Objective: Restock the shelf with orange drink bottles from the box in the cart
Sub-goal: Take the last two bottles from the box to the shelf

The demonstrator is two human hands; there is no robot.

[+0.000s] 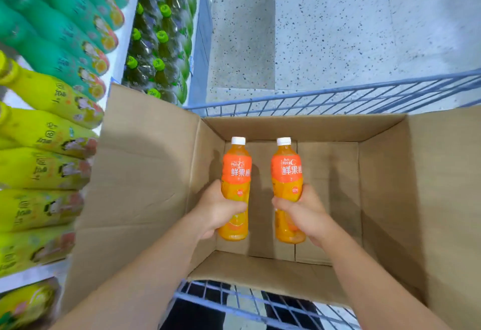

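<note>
Both grips full, one bottle each. Left grip wraps round the lower body of the left orange bottle, fingers curled across its front. Right grip clasps the right orange bottle the same way, low on the body, below the label. White caps point to the far side, labels face me. The two bottles are side by side and apart, not touching.

Both are held within the opening of the cardboard box, above its bare bottom panel. Box flaps are splayed out left and right. The box sits inside the blue wire cart, with cart rails showing at the far and near ends.

The shelf runs along the left, and the box's left flap leans close to it. Yellow bottles at the near end, teal bottles farther along. A lower tier carries dark bottles with bright green caps. Speckled floor lies beyond the cart.
</note>
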